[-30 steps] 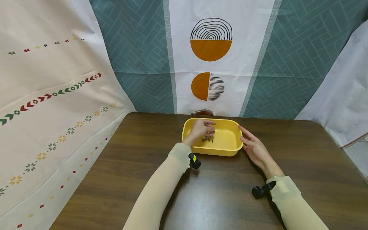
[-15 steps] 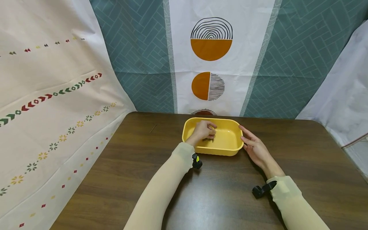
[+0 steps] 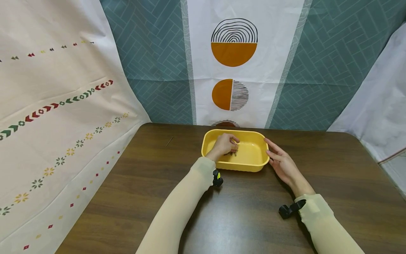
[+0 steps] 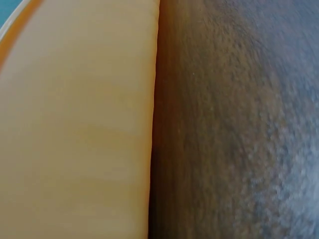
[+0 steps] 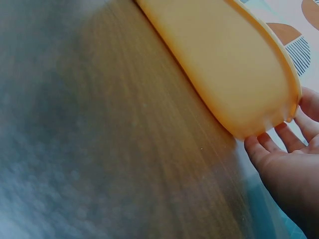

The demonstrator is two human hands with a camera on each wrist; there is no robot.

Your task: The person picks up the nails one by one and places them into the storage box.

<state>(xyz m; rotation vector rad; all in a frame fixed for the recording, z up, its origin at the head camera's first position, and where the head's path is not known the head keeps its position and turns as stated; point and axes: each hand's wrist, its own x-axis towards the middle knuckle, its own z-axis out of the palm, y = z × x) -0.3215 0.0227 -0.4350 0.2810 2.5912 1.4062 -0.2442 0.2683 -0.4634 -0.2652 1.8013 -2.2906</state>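
Note:
A yellow rectangular tray (image 3: pixel 252 147) sits near the back of the wooden table. Inside its left half, my left hand (image 3: pixel 223 144) reaches down with fingers curled around several thin, nail-like pieces (image 3: pixel 235 153); their lower ends show beneath the fingers, and the rest is hidden. My right hand (image 3: pixel 283 167) rests its fingertips on the outside of the tray's right end, fingers extended. In the right wrist view, the fingertips of that hand (image 5: pixel 294 169) touch the tray's end wall (image 5: pixel 239 74). Only the tray's outer side (image 4: pixel 79 124) and tabletop fill the left wrist view.
One thin stick-like piece (image 3: pixel 169 141) lies on the table (image 3: pixel 142 183) left of the tray. Patterned cloth (image 3: pixel 152 63) hangs along the table's back edge, with pale cloth (image 3: pixel 63 141) at the left. Both wrists wear small black cameras (image 3: pixel 285 211).
My left hand has moved slightly right and lower inside the tray, and its fingers have drawn in around the thin pieces. The right hand has stayed at the tray's end.

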